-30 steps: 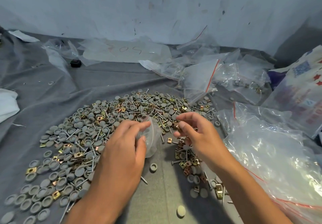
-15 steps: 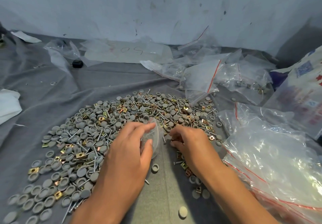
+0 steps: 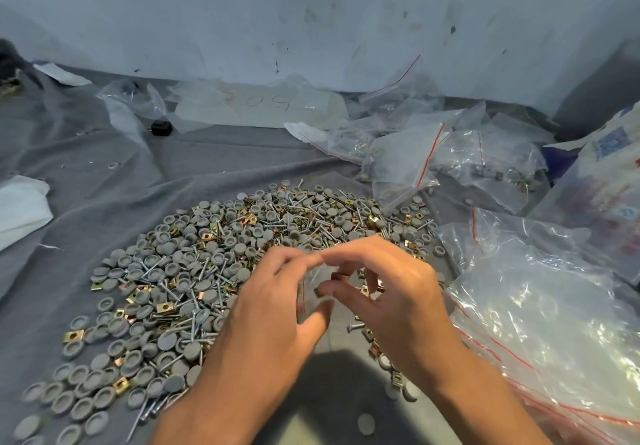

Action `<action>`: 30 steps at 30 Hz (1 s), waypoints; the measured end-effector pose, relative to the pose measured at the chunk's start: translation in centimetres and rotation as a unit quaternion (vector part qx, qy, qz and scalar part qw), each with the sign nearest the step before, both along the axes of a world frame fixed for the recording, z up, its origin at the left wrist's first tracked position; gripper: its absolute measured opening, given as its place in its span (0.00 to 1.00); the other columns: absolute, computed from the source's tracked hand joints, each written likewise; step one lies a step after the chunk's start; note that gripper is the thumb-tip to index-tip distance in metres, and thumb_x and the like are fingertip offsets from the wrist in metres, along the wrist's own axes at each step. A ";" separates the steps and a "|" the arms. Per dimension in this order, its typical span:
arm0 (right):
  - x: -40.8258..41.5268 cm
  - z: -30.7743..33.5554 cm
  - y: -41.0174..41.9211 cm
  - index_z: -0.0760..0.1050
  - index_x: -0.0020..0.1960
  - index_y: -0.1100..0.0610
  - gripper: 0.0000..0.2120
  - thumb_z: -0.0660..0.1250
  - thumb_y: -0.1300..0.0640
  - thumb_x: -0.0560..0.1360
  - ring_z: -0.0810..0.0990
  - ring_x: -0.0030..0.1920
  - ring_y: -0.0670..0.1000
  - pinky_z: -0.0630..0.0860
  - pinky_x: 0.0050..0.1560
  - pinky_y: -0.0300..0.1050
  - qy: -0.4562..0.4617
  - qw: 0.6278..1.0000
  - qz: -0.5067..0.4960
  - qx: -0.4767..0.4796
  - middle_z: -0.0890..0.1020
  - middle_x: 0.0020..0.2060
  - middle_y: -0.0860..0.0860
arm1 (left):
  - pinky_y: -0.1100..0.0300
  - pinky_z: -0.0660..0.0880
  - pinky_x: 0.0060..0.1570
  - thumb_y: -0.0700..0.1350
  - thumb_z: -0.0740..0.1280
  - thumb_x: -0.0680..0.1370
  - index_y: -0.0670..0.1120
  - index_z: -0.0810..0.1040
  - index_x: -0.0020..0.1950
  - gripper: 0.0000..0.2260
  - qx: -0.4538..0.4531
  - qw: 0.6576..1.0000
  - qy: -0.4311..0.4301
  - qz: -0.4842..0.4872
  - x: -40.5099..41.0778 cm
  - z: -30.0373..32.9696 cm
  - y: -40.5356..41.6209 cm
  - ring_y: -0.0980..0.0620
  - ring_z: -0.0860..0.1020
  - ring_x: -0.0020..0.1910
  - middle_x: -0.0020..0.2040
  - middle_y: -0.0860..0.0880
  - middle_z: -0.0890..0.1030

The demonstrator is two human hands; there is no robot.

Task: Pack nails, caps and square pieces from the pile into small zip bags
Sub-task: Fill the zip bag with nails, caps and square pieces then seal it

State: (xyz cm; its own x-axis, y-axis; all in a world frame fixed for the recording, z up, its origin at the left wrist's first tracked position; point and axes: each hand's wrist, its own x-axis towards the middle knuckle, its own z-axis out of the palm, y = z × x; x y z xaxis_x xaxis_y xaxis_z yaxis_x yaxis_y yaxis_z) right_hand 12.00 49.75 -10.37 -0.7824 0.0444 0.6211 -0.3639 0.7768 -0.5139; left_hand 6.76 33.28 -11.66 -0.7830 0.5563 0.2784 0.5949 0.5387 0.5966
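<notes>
A wide pile [image 3: 214, 271] of grey round caps, silver nails and brass square pieces spreads over the grey cloth. Above its near right side my left hand [image 3: 273, 309] holds a small clear zip bag [image 3: 313, 280] by its mouth between thumb and fingers. My right hand [image 3: 398, 295] is right beside it, fingers curled, pinching a brass square piece [image 3: 337, 276] at the bag's opening. The bag is mostly hidden between the two hands.
A large crinkled plastic bag [image 3: 540, 309] lies at the right. Several zip bags with red strips [image 3: 415, 157] are heaped behind the pile by the wall. A white cloth [image 3: 20, 209] sits at the left, and a small black cap [image 3: 161, 127] at the back.
My right hand has lifted from the pile with a square piece and come to the bag's mouth. My left hand has raised the bag slightly toward it.
</notes>
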 end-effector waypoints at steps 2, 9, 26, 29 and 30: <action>0.1 -0.3 0.0 0.80 0.52 0.56 0.14 0.80 0.58 0.69 0.78 0.44 0.36 0.69 0.47 0.24 0.013 1.000 -0.014 -0.010 0.81 0.43 0.42 | 0.74 0.67 0.47 0.55 0.68 0.71 0.66 0.66 0.66 0.25 0.009 1.000 0.004 -0.005 0.0 0.1 -0.1 0.71 0.69 0.57 0.57 0.69 0.67; 0.1 -0.3 0.2 0.80 0.50 0.52 0.07 0.72 0.49 0.77 0.76 0.45 0.47 0.76 0.44 0.42 -0.002 0.995 -0.012 0.099 0.81 0.45 0.40 | 0.67 0.73 0.47 0.56 0.63 0.72 0.66 0.67 0.66 0.22 0.029 0.999 0.029 -0.034 0.2 0.8 0.0 0.68 0.73 0.53 0.58 0.68 0.68; 0.9 1.3 2.0 0.80 0.52 0.54 0.08 0.68 0.50 0.80 0.81 0.52 0.47 0.78 0.52 0.46 0.046 0.998 -0.027 0.037 0.83 0.51 0.44 | 0.72 0.77 0.41 0.46 0.79 0.71 0.60 0.80 0.51 0.15 0.301 0.952 -0.036 0.038 -0.3 2.9 -1.2 0.59 0.84 0.44 0.47 0.57 0.85; 1.2 1.7 1.5 0.76 0.56 0.44 0.09 0.70 0.46 0.77 0.84 0.48 0.47 0.79 0.47 0.39 -0.012 0.986 -0.010 -0.164 0.84 0.47 0.42 | 0.65 0.80 0.44 0.51 0.79 0.65 0.58 0.81 0.48 0.14 0.399 0.899 -0.178 0.028 -0.9 3.0 -1.2 0.48 0.86 0.46 0.46 0.48 0.86; 1.1 1.8 1.4 0.76 0.56 0.41 0.11 0.71 0.47 0.76 0.84 0.49 0.49 0.80 0.47 0.40 -0.033 0.976 0.003 -0.214 0.84 0.47 0.42 | 0.65 0.80 0.44 0.51 0.77 0.64 0.59 0.81 0.47 0.14 0.407 0.891 -0.199 0.032 -1.1 2.9 -1.3 0.47 0.86 0.46 0.46 0.48 0.86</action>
